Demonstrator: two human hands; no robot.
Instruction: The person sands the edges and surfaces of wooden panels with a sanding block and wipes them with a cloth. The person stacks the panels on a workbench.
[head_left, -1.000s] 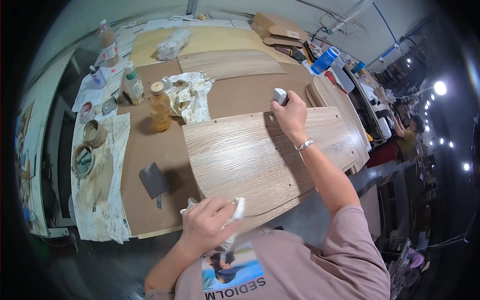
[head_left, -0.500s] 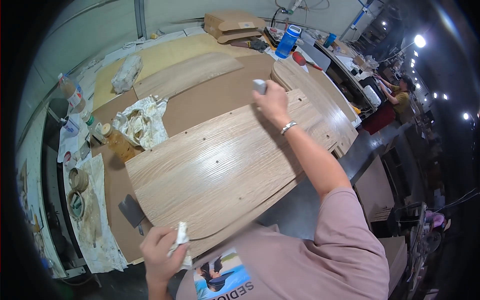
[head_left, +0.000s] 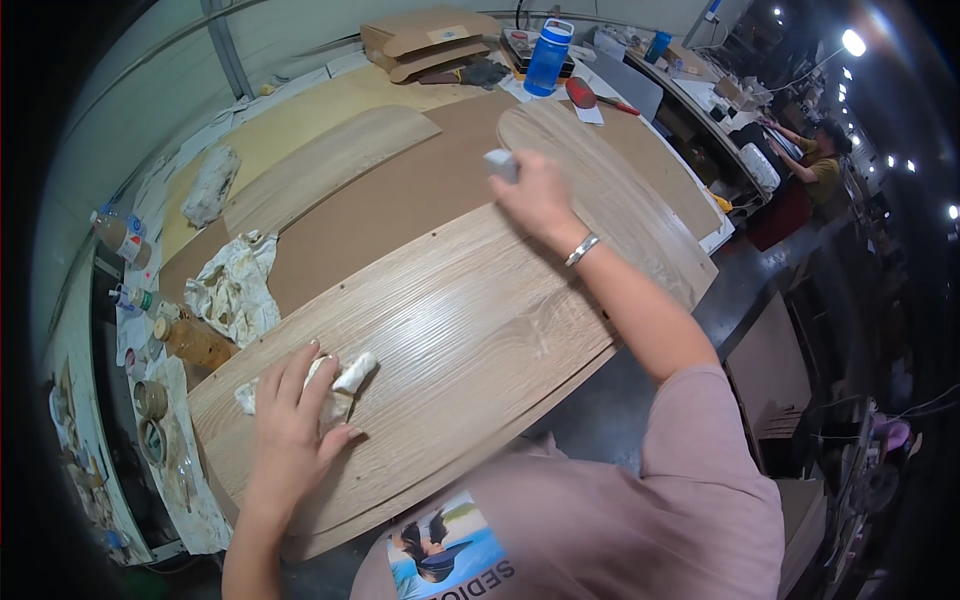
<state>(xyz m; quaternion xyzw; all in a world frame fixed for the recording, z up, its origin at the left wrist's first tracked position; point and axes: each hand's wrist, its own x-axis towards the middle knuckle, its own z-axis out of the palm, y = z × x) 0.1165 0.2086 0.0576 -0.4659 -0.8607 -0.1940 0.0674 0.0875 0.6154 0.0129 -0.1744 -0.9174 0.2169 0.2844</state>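
Observation:
A long wood-grain board (head_left: 450, 340) with a rounded near-left corner and small dark holes lies across the worktable in front of me. My left hand (head_left: 292, 410) rests on its left part, fingers bent over a crumpled white cloth (head_left: 352, 375) pressed to the surface. At the board's far edge, my right hand (head_left: 535, 195) grips a small grey block (head_left: 502, 165), whose exact kind I cannot make out. Beyond it lies a second wood-grain board (head_left: 610, 190) with a rounded end. Another curved board (head_left: 330, 165) rests farther back on brown sheeting.
Left of the board are a stained rag (head_left: 240, 290), a bottle of amber liquid (head_left: 190, 342) and open tins (head_left: 150, 400). A wrapped white bundle (head_left: 211, 185), cardboard box (head_left: 425, 42), blue water bottle (head_left: 547, 60) and red-headed tool (head_left: 582, 93) stand farther back. A co-worker (head_left: 815, 165) sits far right.
My left hand has carried the cloth from the near-left corner up onto the board. The board appears shifted leftward, and the putty knife beside it no longer shows. My right hand keeps the block.

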